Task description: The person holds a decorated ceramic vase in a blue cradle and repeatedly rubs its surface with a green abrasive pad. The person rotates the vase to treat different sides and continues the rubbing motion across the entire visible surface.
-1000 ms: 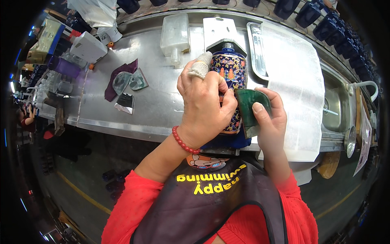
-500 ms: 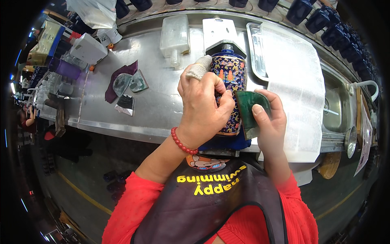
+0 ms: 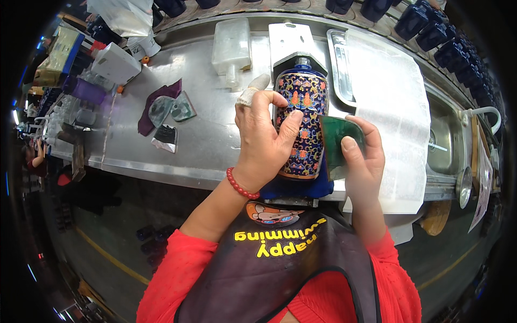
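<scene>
A dark blue bottle (image 3: 302,129) with a bright floral pattern lies in front of me, its bare blue neck pointing away. The thumb of my left hand (image 3: 266,126) rests on the patterned face. Its index finger bends over the bottle's left side, apart from the thumb, and a grey-white cloth covers another finger. My right hand (image 3: 363,156) pinches a flat green scraper (image 3: 335,142), thumb on top, beside the bottle's right edge. Under the bottle lies a blue cloth (image 3: 296,188); beyond its neck stands a dark angled rest (image 3: 318,63) on a white board (image 3: 291,37).
A clear rectangular bottle (image 3: 230,48) lies at the back. Purple and greenish flat pieces (image 3: 161,110) sit on the metal table to the left. To the right are a metal tray (image 3: 340,70), white paper sheets (image 3: 388,124) and a sink (image 3: 447,134). Several dark blue vessels (image 3: 412,20) line the back.
My left thumb and index finger have spread apart, with the hand shifting slightly left, uncovering more of the pattern. The scraper in my right hand has moved a little right. Blue vessels behind have shifted right.
</scene>
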Tool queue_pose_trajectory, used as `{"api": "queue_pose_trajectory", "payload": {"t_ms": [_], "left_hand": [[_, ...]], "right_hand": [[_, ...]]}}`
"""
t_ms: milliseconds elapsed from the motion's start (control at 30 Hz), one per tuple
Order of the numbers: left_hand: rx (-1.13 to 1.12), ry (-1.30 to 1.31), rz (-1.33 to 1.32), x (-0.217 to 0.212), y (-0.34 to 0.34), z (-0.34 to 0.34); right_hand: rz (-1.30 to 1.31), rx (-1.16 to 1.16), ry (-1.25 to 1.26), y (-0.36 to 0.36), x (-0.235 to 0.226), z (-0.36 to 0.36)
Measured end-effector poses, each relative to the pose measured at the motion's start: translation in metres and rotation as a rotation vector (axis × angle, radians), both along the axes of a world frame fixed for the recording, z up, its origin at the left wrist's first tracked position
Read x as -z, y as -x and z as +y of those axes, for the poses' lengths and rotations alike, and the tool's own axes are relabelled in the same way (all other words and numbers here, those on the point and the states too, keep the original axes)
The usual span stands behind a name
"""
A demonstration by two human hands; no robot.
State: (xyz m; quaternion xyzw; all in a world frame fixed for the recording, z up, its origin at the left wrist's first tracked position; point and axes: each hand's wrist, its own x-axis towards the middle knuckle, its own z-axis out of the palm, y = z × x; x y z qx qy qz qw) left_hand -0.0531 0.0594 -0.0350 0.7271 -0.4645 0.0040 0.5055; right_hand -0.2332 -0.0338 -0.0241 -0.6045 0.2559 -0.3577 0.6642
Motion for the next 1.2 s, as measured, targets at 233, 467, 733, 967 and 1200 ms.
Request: {"api": "queue_pose_trajectory", "payload": {"t_ms": [233,467,733,967,1200], "left_hand": [[0.125,0.051,0.131,0.003,-0.002,0.007],[0.153,0.109,0.393,0.010,0.003,0.007],[0.146,0.045,0.320,0.014,0.009,0.017],[0.164,0.079,0.396,0.017,0.010,0.017],[0.174,0.074,0.480,0.018,0.012,0.017]], "right_hand": [[0.190,0.015,0.762,-0.008,0.000,-0.008],[0.348,-0.043,1.041,-0.014,0.001,-0.006],[0.378,-0.024,1.084,-0.019,0.004,-0.004],[0.436,-0.030,1.135,-0.016,-0.005,0.001],[0.496,-0.031,1.169,-0.019,-0.009,0.003]]}}
